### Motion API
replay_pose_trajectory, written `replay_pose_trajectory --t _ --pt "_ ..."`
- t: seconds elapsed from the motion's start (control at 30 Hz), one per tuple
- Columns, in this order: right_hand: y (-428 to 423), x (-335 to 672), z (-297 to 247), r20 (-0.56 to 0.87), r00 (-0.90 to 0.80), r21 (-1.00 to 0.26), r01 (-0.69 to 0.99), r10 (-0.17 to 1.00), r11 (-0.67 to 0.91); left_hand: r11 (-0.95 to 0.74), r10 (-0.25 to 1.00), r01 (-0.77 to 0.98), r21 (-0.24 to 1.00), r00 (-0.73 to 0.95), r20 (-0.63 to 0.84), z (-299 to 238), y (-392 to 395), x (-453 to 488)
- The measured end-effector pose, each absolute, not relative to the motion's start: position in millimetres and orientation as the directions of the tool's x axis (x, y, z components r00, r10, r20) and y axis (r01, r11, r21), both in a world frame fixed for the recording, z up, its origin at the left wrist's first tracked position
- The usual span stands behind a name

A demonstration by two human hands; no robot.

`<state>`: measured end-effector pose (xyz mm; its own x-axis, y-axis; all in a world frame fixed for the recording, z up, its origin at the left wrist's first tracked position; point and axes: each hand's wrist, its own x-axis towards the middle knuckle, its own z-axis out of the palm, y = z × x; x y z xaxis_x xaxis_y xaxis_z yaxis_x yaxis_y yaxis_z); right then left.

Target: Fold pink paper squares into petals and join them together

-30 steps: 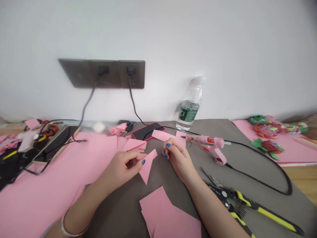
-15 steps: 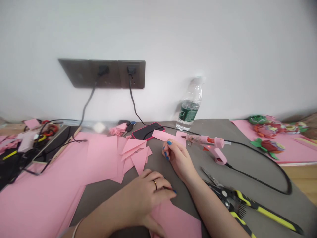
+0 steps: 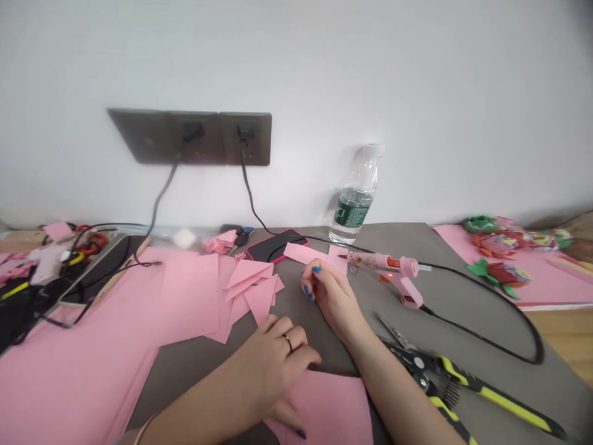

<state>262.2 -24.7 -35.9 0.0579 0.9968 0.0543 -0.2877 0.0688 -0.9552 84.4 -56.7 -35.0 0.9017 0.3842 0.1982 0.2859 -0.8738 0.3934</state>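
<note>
Head view: left hand (image 3: pixel 273 371) lying spread and resting on a light, floppy pink paper sheet (image 3: pixel 328 411), easiest pinched by its edge; right hand (image 3: pixel 327 303) curling narrow, anything held hidden.

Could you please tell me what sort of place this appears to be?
Probably a paper-craft workspace: there are cut pink paper triangles, a glue gun and paper flowers.
</note>
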Motion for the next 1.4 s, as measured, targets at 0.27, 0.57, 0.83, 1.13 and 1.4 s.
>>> replay_pose_trajectory --t 0.27,0.57,0.83,1.13,1.4 --pt "-24.7 261.4 -33.8 0.025 0.069 -0.939 -0.341 0.997 0.047 -0.776 0.458 0.332 0.537 0.881 0.117 -27.6 -55.7 82.8" --pt "-23.5 261.9 -34.8 0.021 0.063 -0.938 -0.343 0.998 0.042 -0.667 0.463 0.329 0.668 0.886 0.026 -17.5 -60.2 82.8" --pt "-24.2 262.8 -32.8 0.004 0.071 -0.924 -0.381 0.997 0.031 -0.542 0.597 0.278 0.793 0.791 0.131 -8.0 -53.1 79.6" --pt "-34.3 259.7 -33.7 0.034 -0.124 -0.981 -0.192 0.992 0.009 -0.276 0.915 0.487 0.829 0.398 0.071 -2.4 -27.6 62.6" --pt "-25.9 259.3 -43.8 0.017 0.113 -0.924 -0.377 0.993 0.059 -0.461 0.886 0.718 0.521 0.402 0.231 -13.0 -7.6 49.9"
